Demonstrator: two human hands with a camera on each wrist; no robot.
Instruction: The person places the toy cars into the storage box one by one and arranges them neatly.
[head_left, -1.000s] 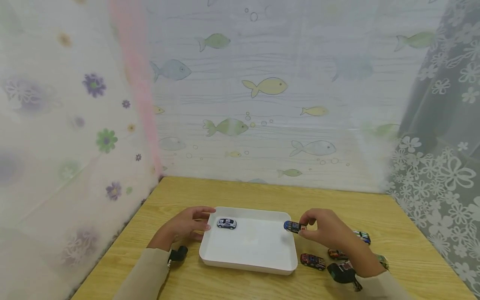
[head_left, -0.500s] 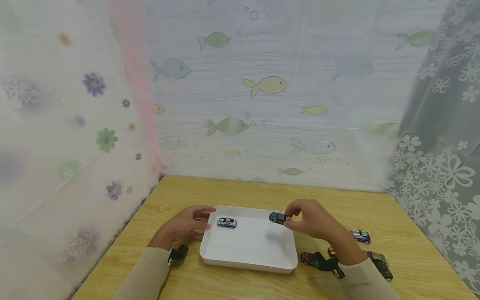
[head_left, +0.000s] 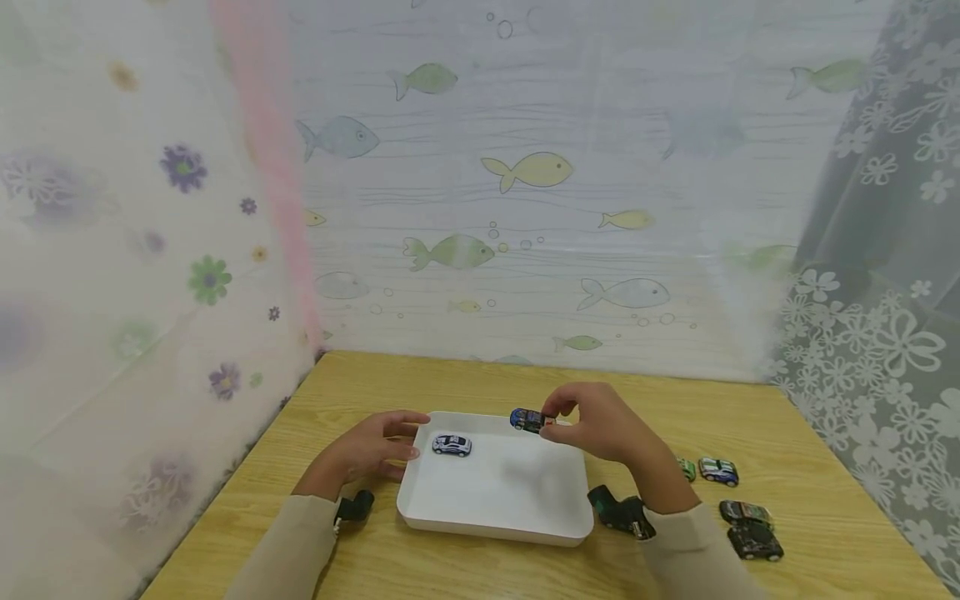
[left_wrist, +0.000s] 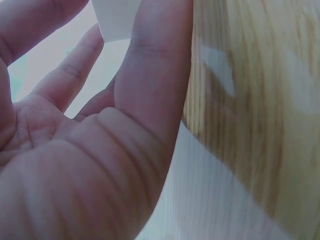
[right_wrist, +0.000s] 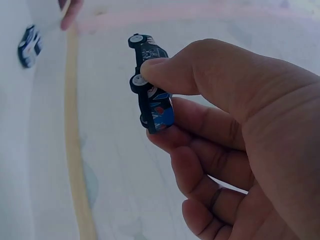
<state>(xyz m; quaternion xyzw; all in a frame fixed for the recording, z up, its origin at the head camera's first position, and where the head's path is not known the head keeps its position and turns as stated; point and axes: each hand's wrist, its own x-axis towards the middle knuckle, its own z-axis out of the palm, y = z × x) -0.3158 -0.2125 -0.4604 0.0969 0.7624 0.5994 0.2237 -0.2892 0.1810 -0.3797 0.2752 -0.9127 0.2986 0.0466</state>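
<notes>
The right hand (head_left: pixel 600 423) pinches a blue and dark toy car (head_left: pixel 528 420) between thumb and fingers, held above the far right part of a white tray (head_left: pixel 495 533). In the right wrist view the thumb of the right hand (right_wrist: pixel 235 115) lies against the wheel side of the dark toy car (right_wrist: pixel 155 95). A white and blue toy car (head_left: pixel 452 445) stands in the tray's far left corner. The left hand (head_left: pixel 371 446) rests its spread fingers and thumb at the tray's left wall. In the left wrist view the left hand (left_wrist: pixel 100 130) is close up, beside the tray's corner (left_wrist: pixel 116 20).
Right of the tray several toy cars lie on the wooden table (head_left: pixel 817 467): a white and green one (head_left: pixel 718 471), a green one (head_left: pixel 686 468) partly behind the arm, and a dark one (head_left: pixel 754 541) touching another. A black wrist device (head_left: pixel 618 510) hangs under the right wrist.
The right hand has moved left and away from the body, carrying the blue and dark car from the tray's right edge to above its far side. The left hand and tray have barely moved.
</notes>
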